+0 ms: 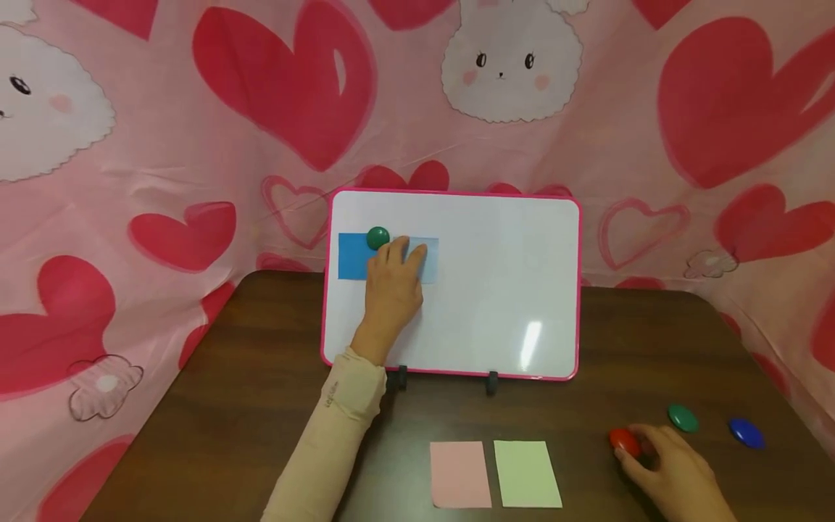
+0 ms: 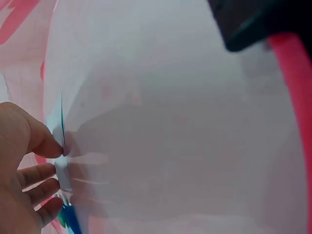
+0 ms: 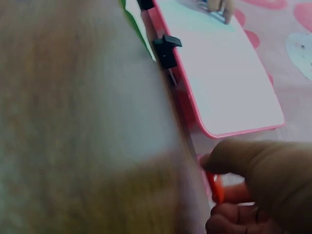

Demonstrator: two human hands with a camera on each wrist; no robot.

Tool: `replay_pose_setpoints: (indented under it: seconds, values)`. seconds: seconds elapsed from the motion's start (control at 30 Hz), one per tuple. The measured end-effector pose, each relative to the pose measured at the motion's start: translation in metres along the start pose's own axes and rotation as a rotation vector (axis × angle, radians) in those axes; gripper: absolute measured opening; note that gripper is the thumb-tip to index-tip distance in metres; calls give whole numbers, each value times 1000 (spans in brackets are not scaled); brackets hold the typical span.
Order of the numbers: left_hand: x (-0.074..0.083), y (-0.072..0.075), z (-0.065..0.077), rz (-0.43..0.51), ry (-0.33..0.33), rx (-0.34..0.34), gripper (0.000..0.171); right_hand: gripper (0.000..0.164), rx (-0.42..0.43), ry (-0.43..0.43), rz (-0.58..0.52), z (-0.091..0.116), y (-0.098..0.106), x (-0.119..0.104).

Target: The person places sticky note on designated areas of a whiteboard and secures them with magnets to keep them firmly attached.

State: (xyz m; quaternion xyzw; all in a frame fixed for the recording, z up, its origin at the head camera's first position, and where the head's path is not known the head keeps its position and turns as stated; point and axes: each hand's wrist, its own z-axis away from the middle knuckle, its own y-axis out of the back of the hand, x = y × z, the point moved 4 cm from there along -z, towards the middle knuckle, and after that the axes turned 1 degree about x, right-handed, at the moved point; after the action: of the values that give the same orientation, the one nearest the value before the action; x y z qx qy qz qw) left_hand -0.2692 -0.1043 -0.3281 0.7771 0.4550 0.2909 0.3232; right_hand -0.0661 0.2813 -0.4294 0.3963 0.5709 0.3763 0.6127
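Note:
My left hand point(image 1: 393, 283) is at the whiteboard point(image 1: 502, 290), its fingertips pressing a light blue paper point(image 1: 429, 262) against the surface. In the left wrist view the thumb and fingers point(image 2: 41, 171) lie along that paper, whose edge stands slightly off the board. Just left of it, a darker blue paper point(image 1: 352, 257) is on the board under a round green magnet point(image 1: 377, 238). Down on the table at the right, my right hand point(image 1: 675, 467) pinches a round red magnet point(image 1: 625, 443) between thumb and fingers; the right wrist view shows the red edge point(image 3: 216, 187) between them.
A pink paper point(image 1: 459, 475) and a pale green paper point(image 1: 527, 473) lie side by side on the wooden table point(image 1: 248, 420). Beyond the right hand are another green magnet point(image 1: 683, 417) and a blue magnet point(image 1: 746, 433). Black stand feet point(image 1: 492, 383) hold the board's lower edge.

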Motion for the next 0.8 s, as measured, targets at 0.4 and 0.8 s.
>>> replay_pose_setpoints:
  seconds: [0.4,0.8]
  values:
    - [0,-2,0,-12,-29,0,45,41,215,253,-47,-22,15,-74]
    - [0,-1,2,4,-21,-5,43,37,409,546,-228,-83,25,-170]
